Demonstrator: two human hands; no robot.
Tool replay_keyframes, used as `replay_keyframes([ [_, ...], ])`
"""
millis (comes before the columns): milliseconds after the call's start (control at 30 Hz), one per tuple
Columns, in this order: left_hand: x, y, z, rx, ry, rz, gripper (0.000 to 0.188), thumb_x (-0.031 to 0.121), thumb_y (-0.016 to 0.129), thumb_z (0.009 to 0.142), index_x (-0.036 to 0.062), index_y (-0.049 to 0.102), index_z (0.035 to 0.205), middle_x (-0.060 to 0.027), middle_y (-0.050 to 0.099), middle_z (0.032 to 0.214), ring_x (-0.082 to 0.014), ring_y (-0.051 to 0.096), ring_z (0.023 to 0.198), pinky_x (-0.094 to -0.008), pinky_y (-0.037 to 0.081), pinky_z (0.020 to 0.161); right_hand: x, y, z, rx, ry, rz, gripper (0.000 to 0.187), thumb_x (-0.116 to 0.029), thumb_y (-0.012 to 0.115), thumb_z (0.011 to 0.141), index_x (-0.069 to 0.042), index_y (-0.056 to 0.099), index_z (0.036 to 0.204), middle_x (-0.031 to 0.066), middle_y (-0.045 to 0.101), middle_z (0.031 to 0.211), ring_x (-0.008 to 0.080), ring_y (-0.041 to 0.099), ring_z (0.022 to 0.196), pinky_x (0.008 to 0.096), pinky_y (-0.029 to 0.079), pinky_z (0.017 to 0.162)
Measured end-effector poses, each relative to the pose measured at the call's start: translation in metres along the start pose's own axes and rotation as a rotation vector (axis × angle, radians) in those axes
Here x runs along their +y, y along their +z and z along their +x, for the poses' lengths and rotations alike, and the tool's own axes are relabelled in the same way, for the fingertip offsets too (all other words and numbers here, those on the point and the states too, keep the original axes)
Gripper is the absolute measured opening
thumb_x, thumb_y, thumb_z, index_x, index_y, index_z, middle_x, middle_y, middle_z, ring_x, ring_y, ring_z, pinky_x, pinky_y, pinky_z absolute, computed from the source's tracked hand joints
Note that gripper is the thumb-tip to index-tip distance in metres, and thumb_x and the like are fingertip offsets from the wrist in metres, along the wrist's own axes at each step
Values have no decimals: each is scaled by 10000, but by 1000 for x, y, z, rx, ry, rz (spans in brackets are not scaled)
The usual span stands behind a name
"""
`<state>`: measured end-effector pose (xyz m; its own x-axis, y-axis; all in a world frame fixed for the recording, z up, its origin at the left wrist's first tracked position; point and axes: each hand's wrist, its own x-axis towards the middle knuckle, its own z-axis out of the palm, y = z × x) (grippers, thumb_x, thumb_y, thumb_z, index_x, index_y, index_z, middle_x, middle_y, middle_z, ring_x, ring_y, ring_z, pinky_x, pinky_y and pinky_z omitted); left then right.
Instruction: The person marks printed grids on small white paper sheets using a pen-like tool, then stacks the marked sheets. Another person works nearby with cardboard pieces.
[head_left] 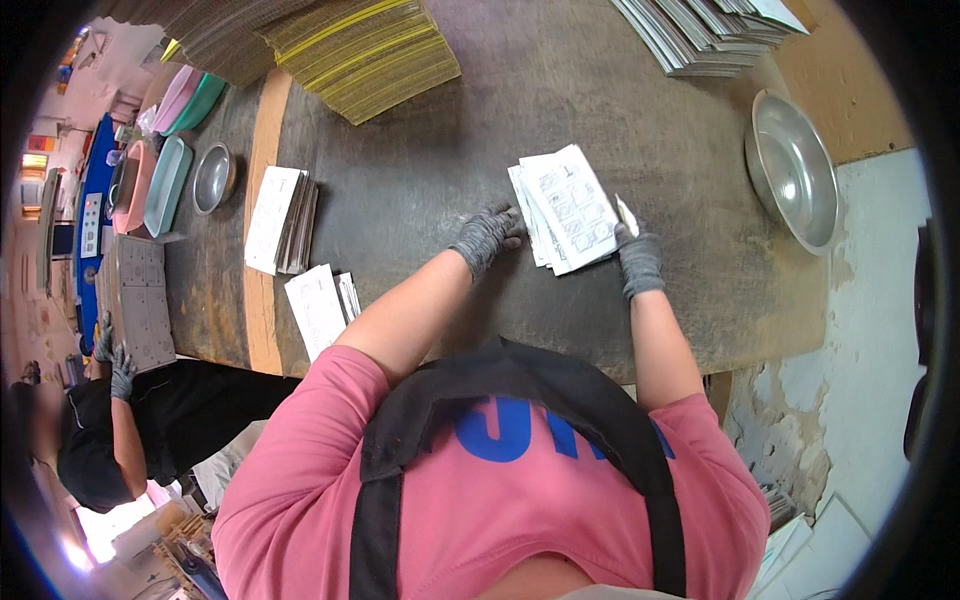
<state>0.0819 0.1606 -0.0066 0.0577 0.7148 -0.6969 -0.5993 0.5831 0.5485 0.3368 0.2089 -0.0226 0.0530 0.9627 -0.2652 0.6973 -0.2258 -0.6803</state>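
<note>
On the dark surface (400,185), a pile of printed white sheets (578,210) lies between the left hand (487,238) and the right hand (641,264), both in grey gloves. A metal basin (790,170) is right of the right hand; a yellow-edged stack (365,58) is beyond the left hand.

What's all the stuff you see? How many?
Table: 1, dark grey, centre
Card piles: 3, white, one middle, two left
Cardboard piles: 2, brown, upper left
Paper pile: 1, white, upper right
Bowls: 2, silver, left and right
Tubs: 4, pink and green, left
Wall: 1, white, right
Co-worker: 1, black clothes, lower left
Clutter: uncounted, mixed, far left
Shirt: 1, pink, bottom
Apron: 1, black, bottom
Left grip: 1, grey, centre
Right grip: 1, grey, centre right
</note>
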Motion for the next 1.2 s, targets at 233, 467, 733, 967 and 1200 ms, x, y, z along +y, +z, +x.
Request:
replay_keyframes([
  [233, -5, 34, 3, 151, 117, 433, 495, 253, 595, 813, 18, 401, 1202, -89, 529, 1072, -173, 533, 892, -293, 477, 742, -29, -5, 22, -158, -174, 225, 345, -144, 509, 782, -95, 538, 1122, 194, 582, 1002, 301, 580, 875, 361, 447, 735],
  [467, 3, 50, -4, 73, 33, 175, 331, 116, 670, 735, 33, 561, 1036, -93, 622, 925, -211, 601, 788, -327, 503, 690, -45, 34, 5, -271, -39, 119, 363, -221, 527, 767, -107, 544, 1112, 145, 609, 957, 254, 585, 846, 348, 438, 744],
  [733, 10, 31, -33, -346, 602, 574, 806, 208, 812, 564, 47, 385, 1229, -66, 512, 1119, -177, 484, 1050, -316, 403, 904, -55, 24, -8, -91, 315, 1574, 438, -154, 544, 817, 18, 411, 1198, 97, 567, 967, 185, 569, 836, 307, 474, 733],
  [967, -17, 12, -15, -261, 847, 491, 1096, 266, 849, 485, 118, 181, 1342, -79, 365, 1250, -212, 372, 1162, -362, 317, 988, -87, 33, -19, -30, 119, 1297, 353, -118, 578, 787, -10, 449, 1097, 72, 563, 898, 170, 562, 759, 304, 487, 682],
  [1200, -24, 23, -3, -96, 780, 520, 899, 188, 826, 530, 137, 309, 1263, -38, 430, 1178, -170, 442, 1068, -328, 367, 951, -94, 37, -24, -9, 98, 1315, 356, -136, 557, 789, -35, 461, 1116, 8, 526, 817, 123, 516, 697, 274, 463, 633],
])
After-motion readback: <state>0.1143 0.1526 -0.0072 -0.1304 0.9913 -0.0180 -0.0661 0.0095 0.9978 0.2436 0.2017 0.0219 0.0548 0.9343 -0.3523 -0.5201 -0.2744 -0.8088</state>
